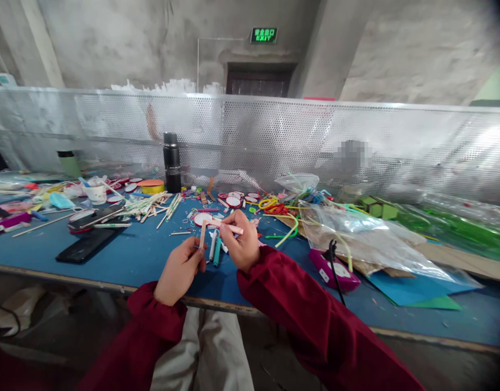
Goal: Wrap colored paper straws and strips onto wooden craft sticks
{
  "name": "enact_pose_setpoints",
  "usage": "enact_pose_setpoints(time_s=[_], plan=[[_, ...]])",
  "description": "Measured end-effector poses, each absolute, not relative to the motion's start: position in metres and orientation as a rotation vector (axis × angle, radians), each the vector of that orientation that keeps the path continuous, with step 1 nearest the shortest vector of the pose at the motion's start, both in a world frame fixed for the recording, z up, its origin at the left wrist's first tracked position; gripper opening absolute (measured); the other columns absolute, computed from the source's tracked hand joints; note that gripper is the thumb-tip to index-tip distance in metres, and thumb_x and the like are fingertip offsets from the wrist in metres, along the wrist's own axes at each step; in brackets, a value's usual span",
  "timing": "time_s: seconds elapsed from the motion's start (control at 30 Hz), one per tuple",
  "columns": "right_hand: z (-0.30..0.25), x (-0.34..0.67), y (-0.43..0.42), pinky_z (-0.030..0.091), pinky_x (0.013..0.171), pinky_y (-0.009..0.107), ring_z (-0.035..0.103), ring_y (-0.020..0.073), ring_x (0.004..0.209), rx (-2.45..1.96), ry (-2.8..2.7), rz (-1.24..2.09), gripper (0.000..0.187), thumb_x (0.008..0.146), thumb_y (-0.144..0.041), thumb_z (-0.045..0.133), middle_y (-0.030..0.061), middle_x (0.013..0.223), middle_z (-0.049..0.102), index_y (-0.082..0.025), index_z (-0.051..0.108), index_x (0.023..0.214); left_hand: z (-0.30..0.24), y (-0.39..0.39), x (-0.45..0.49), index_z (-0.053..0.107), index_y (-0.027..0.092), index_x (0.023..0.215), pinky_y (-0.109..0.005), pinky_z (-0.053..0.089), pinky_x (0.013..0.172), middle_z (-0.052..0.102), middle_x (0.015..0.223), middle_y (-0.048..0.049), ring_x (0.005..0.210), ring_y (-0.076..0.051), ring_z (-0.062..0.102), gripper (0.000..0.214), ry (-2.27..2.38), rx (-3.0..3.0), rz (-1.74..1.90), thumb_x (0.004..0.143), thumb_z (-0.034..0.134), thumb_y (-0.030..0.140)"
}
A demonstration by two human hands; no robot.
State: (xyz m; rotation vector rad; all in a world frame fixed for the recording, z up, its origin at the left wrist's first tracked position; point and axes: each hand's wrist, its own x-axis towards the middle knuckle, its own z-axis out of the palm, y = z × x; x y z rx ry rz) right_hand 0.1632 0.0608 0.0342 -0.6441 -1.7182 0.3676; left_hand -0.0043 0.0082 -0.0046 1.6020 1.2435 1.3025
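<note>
One flat, pinkish-tan wooden stick point(202, 234) is pinched by the left hand point(180, 271), thumb and fingers closed on its near end; its long axis is pointed away from the body, over the blue tabletop point(139, 274). One pale pink, slim stick-like piece point(232, 228) is gripped in the right hand point(239, 239), fingers closed round it, and is laid crosswise, its left end brought close to the first stick's far end, so roughly a right angle is formed; whether contact is made cannot be told. The far end of the tan stick is reached from the right, with the left hand placed nearer the body. One round white disc with a red rim point(202, 219) is seen just beyond that end. Count: two held pieces, one disc beside them, two slim tubes between the hands (one white point(213, 244), one teal point(217, 253)), one tall black bottle point(172, 163), one white cup point(95, 191), one black phone-like slab point(90, 245). Piled thin pale sticks point(150, 207) are overlapped, not countable.
</note>
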Motion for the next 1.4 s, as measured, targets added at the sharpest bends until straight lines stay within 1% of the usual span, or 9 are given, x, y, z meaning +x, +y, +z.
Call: enact_pose_setpoints(time_s=[0.3, 0.43, 0.63, 0.83, 1.03, 1.17, 1.3, 1.4], plan=[[0.0330, 0.1633, 0.0621, 0.038, 0.056, 0.027, 0.050, 0.0130, 0.056, -0.649, -1.736, 0.369, 0.014, 0.093, -0.031, 0.053, -0.0035, 0.063, 0.057, -0.024, 0.053, 0.081, -0.0062, 0.0089, -0.0051, 0.059, 0.020, 0.099, -0.024, 0.033, 0.051, 0.060, 0.057, 0.0047, 0.050, -0.014, 0.047, 0.020, 1.242, 1.609, 1.304, 0.094, 0.052, 0.038], [0.0333, 0.1627, 0.0611, 0.036, 0.055, 0.027, 0.047, 0.0125, 0.055, -0.628, -1.752, 0.377, 0.016, 0.093, -0.029, 0.053, -0.0040, 0.062, 0.056, -0.023, 0.051, 0.078, -0.0072, 0.0096, -0.0053, 0.058, 0.020, 0.098, -0.024, 0.033, 0.051, 0.059, 0.057, 0.0048, 0.050, -0.014, 0.046, 0.020, 1.249, 1.619, 1.301, 0.095, 0.052, 0.039], [0.0348, 0.1621, 0.0593, 0.037, 0.058, 0.027, 0.050, 0.0130, 0.058, -0.643, -1.743, 0.341, 0.014, 0.091, -0.027, 0.053, -0.0036, 0.065, 0.058, -0.023, 0.051, 0.078, -0.0108, 0.0113, -0.0064, 0.058, 0.020, 0.100, -0.025, 0.031, 0.050, 0.060, 0.058, 0.0046, 0.049, -0.013, 0.044, 0.022, 1.217, 1.590, 1.313, 0.094, 0.052, 0.041], [0.0348, 0.1619, 0.0587, 0.036, 0.057, 0.027, 0.048, 0.0128, 0.056, -0.633, -1.734, 0.347, 0.013, 0.091, -0.028, 0.053, -0.0041, 0.063, 0.056, -0.023, 0.053, 0.079, -0.0099, 0.0106, -0.0059, 0.059, 0.020, 0.100, -0.025, 0.031, 0.049, 0.059, 0.056, 0.0047, 0.048, -0.013, 0.044, 0.023, 1.226, 1.578, 1.311, 0.093, 0.053, 0.041], [0.0358, 0.1625, 0.0581, 0.035, 0.056, 0.027, 0.046, 0.0121, 0.055, -0.626, -1.749, 0.321, 0.016, 0.091, -0.028, 0.053, -0.0050, 0.062, 0.051, -0.023, 0.050, 0.075, -0.0073, 0.0086, -0.0046, 0.060, 0.019, 0.100, -0.024, 0.029, 0.049, 0.060, 0.057, 0.0042, 0.047, -0.013, 0.042, 0.025, 1.235, 1.581, 1.307, 0.093, 0.053, 0.043], [0.0366, 0.1623, 0.0571, 0.035, 0.056, 0.026, 0.046, 0.0121, 0.055, -0.650, -1.742, 0.321, 0.015, 0.091, -0.028, 0.052, -0.0050, 0.062, 0.052, -0.023, 0.051, 0.077, -0.0087, 0.0097, -0.0057, 0.060, 0.019, 0.099, -0.024, 0.030, 0.049, 0.060, 0.057, 0.0040, 0.048, -0.013, 0.043, 0.025, 1.240, 1.600, 1.306, 0.093, 0.053, 0.043], [0.0383, 0.1623, 0.0560, 0.035, 0.055, 0.026, 0.045, 0.0117, 0.055, -0.640, -1.752, 0.313, 0.016, 0.090, -0.027, 0.052, -0.0053, 0.062, 0.049, -0.023, 0.049, 0.075, -0.0086, 0.0097, -0.0059, 0.060, 0.020, 0.099, -0.024, 0.031, 0.050, 0.060, 0.057, 0.0044, 0.049, -0.013, 0.043, 0.025, 1.241, 1.602, 1.298, 0.093, 0.052, 0.043], [0.0394, 0.1624, 0.0555, 0.036, 0.057, 0.026, 0.047, 0.0121, 0.056, -0.649, -1.743, 0.304, 0.015, 0.090, -0.026, 0.052, -0.0049, 0.063, 0.051, -0.023, 0.049, 0.075, -0.0078, 0.0093, -0.0055, 0.060, 0.020, 0.098, -0.024, 0.031, 0.051, 0.060, 0.057, 0.0043, 0.049, -0.014, 0.044, 0.025, 1.248, 1.597, 1.298, 0.093, 0.053, 0.044]])
